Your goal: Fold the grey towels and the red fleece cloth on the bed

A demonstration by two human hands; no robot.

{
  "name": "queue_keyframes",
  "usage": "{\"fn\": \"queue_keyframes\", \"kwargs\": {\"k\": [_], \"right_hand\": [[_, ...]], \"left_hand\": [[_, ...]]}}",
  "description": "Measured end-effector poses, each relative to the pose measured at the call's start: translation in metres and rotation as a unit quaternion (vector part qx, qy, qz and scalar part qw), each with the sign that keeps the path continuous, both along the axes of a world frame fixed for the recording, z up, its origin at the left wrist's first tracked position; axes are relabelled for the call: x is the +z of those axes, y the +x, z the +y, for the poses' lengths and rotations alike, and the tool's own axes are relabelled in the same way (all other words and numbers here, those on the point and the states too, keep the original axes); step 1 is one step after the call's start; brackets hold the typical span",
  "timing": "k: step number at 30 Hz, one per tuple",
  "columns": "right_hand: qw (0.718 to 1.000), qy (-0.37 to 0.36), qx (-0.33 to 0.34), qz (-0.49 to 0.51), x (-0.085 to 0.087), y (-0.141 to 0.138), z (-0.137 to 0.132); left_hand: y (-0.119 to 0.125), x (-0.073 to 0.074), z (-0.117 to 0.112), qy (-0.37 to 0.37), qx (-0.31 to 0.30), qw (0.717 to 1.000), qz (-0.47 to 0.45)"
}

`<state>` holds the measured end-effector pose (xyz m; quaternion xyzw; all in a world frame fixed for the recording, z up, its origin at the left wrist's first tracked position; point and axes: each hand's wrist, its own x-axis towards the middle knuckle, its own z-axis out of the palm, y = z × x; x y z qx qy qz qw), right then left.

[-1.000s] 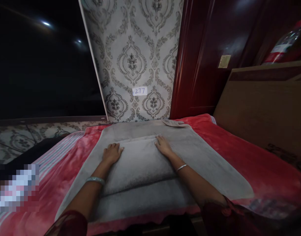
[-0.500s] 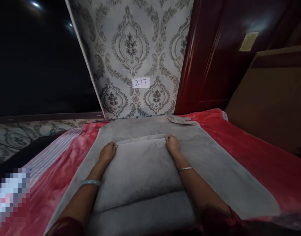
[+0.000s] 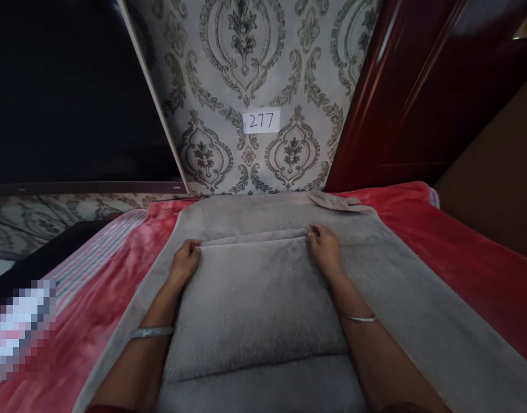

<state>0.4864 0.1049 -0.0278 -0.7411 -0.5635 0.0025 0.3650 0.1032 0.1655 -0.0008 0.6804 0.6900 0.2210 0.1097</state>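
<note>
A grey plush cloth (image 3: pixel 255 298) lies folded into a flat panel in front of me, with a crease across its near part. My left hand (image 3: pixel 186 261) pinches the left corner of the panel's far edge. At the opposite corner, my right hand (image 3: pixel 326 249) has its thumb and fingertips closed on the same edge, which runs fairly straight between the hands. Under and around the panel spreads a wider grey plush layer (image 3: pixel 410 292). Whether the two are one piece I cannot tell. A small grey flap (image 3: pixel 338 202) sits at the far right of it.
Red plush bedding (image 3: pixel 474 252) extends on both sides, with a striped strip (image 3: pixel 95 249) at left. A large dark screen (image 3: pixel 74 97) stands at the left. Behind are patterned wallpaper (image 3: pixel 203 103) with a paper marked 277 (image 3: pixel 262 120) and a dark red wooden panel (image 3: pixel 401 115).
My view has shifted closer and lower. Both hands stay at the folded edge's corners; the right hand's fingers have shifted a little on the corner.
</note>
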Motion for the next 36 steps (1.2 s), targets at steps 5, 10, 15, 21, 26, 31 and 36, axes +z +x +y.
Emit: {"fn": "queue_keyframes", "kwargs": {"k": [5, 10, 15, 21, 26, 31, 36], "right_hand": [[0.987, -0.030, 0.123, -0.099, 0.032, -0.033, -0.002], [0.957, -0.159, 0.171, -0.174, 0.035, -0.069, 0.005], [0.948, -0.207, 0.160, -0.182, 0.008, -0.065, 0.005], [0.949, -0.211, 0.170, -0.165, 0.003, -0.060, 0.007], [0.947, -0.220, 0.172, -0.157, 0.003, -0.059, 0.008], [0.951, -0.206, 0.173, -0.153, 0.001, -0.057, 0.009], [0.951, -0.202, 0.175, -0.152, 0.000, -0.057, 0.008]], "left_hand": [[0.050, 0.033, -0.015, 0.048, -0.144, 0.981, 0.120], [0.133, 0.014, -0.039, 0.020, -0.288, 0.941, 0.177], [0.140, -0.017, -0.040, 0.005, -0.281, 0.941, 0.187], [0.110, -0.008, -0.022, -0.042, -0.204, 0.956, 0.205], [0.070, -0.006, -0.002, -0.054, -0.121, 0.968, 0.212], [0.043, -0.004, 0.007, -0.088, -0.028, 0.978, 0.185], [0.034, -0.007, 0.011, -0.097, -0.019, 0.982, 0.160]]}}
